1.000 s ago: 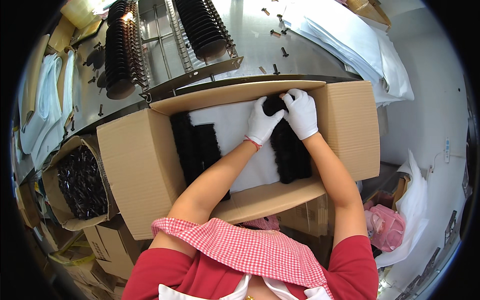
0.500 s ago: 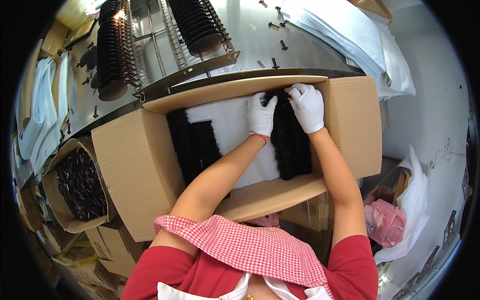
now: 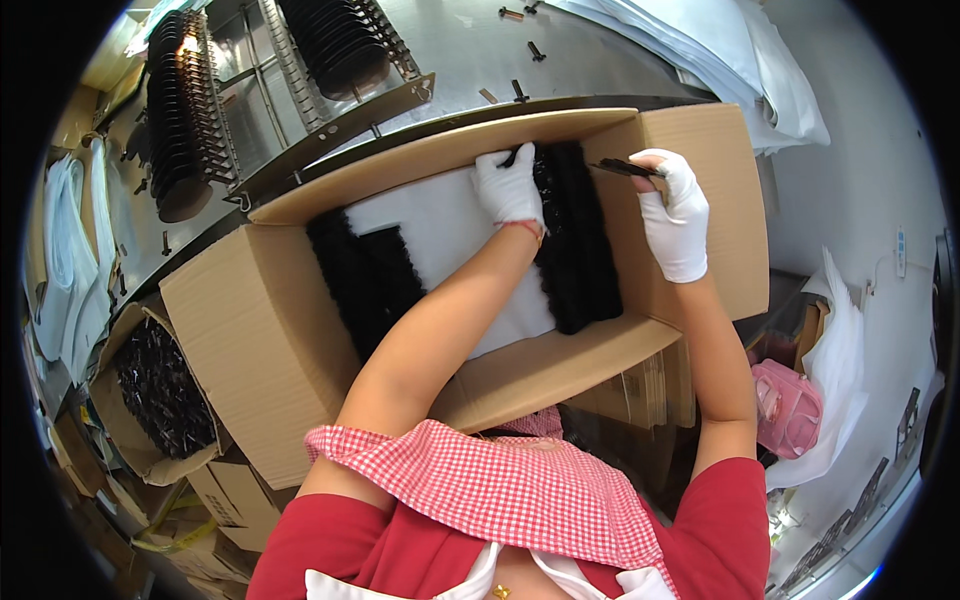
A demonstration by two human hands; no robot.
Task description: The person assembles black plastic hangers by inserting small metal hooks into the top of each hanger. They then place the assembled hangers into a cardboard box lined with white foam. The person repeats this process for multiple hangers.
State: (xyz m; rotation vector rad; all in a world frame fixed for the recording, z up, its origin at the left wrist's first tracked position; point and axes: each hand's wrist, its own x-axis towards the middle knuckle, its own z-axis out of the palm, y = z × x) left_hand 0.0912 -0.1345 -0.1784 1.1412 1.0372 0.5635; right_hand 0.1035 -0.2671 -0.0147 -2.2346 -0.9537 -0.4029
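Observation:
An open cardboard box (image 3: 550, 385) stands in front of me, its inside lined with a white sheet (image 3: 440, 225). Black furry strips (image 3: 580, 250) lie along its right side, and more black furry pieces (image 3: 385, 270) along its left. My left hand (image 3: 508, 188), in a white glove, reaches to the far wall, its fingers curled round the far left edge of the right-hand black strips. Over the right flap, my gloved right hand (image 3: 676, 218) is raised, pinching a thin dark clip-like piece (image 3: 622, 167) between thumb and fingers.
Behind the box, a metal table carries a rack (image 3: 330, 130) with rows of black discs, loose dark clips (image 3: 519, 91) and white sheets (image 3: 690, 40). A carton (image 3: 165, 390) of dark shiny pieces stands left. A pink bag (image 3: 787, 407) is at right.
My right hand has lifted off the black strips and moved right, with a thin dark piece in its fingers. The left hand remains at the strips. The view has shifted slightly.

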